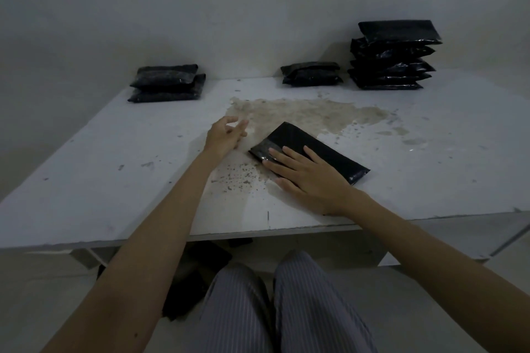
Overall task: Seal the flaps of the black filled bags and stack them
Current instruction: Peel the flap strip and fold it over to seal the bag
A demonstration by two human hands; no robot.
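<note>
A flat black filled bag (318,146) lies at an angle in the middle of the white table (114,169). My right hand (309,175) rests flat on its near end, fingers spread across the glossy flap. My left hand (223,136) hovers just left of the bag, fingers loosely curled and apart, holding nothing. A tall stack of several black bags (393,57) stands at the back right. Beside it sits a short pile of black bags (311,74). A stack of two black bags (167,84) sits at the back left.
A brownish stain (309,114) spreads over the table's middle, with dark specks near the front. A grey wall (229,8) rises right behind the table. Below the table edge are my striped trousers (286,309) and dark objects (192,281) on the floor.
</note>
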